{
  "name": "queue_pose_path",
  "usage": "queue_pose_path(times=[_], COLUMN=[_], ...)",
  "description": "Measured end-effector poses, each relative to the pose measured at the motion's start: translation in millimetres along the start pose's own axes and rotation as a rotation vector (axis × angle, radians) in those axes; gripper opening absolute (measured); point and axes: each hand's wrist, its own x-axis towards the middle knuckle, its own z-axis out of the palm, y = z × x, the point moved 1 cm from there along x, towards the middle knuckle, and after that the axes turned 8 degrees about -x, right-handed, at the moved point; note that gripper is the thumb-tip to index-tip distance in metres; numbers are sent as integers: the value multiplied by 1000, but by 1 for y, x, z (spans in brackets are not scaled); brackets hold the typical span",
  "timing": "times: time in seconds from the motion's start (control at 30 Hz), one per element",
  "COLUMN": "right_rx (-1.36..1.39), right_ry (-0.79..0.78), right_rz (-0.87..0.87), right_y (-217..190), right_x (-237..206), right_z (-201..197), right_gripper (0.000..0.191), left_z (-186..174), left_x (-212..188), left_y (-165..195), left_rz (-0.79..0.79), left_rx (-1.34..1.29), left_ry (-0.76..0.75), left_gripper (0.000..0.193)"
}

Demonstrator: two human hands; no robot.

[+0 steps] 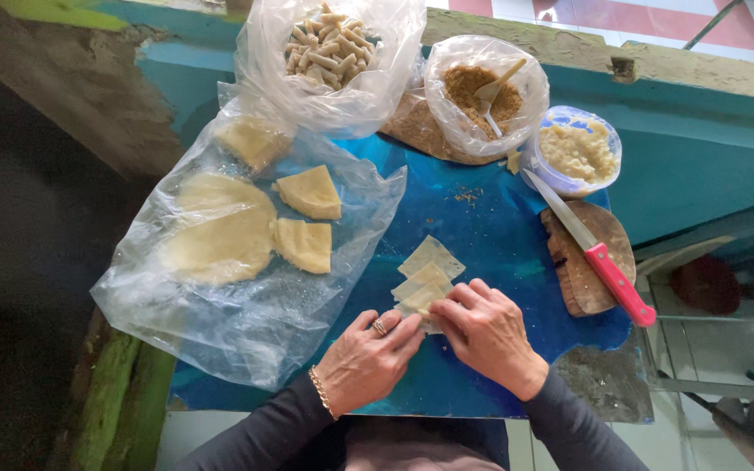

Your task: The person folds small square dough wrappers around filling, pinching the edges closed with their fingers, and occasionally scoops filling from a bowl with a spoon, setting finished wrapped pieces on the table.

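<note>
Nearest, both hands work together at the front edge of the glossy blue sheet [490,235] covering the table: the left hand [368,358], with a ring and a bead bracelet, and the right hand [486,336] each pinch with curled fingers the lowest of the thin pale dough squares [425,283], which lie in an overlapping row just beyond the fingertips. By my reading the step in hand is rolling or folding that square shut; whether filling already sits inside I cannot tell. Finishing would call for an even press along the edge from both hands. To the left, a crumpled clear plastic bag [246,323] carries flat dough rounds and cut wedges [307,194]. To the right, a red-handled knife [591,249] rests across a small brown wooden board [586,288]. Farthest, a clear tub of pale mash [578,150], a bag of brown crumbs with a spoon [482,92] and a bag of finished pale rolls [329,44]
</note>
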Motion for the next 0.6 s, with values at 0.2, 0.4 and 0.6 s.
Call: queue_pose_path(times=[0.2, 0.4, 0.6], right_rx=[-20, -35, -192], right_ry=[-9, 57, 56], right_rz=[48, -74, -112], right_y=[2, -2, -5], right_x=[4, 3, 9], right_z=[4, -1, 2], right_gripper=[13, 19, 30], left_z=[0, 1, 2], left_x=[0, 0, -2], left_y=[-4, -7, -11], left_rz=[-13, -34, -40], left_rx=[-32, -66, -92], left_ry=[-9, -6, -4], left_gripper=[35, 33, 32])
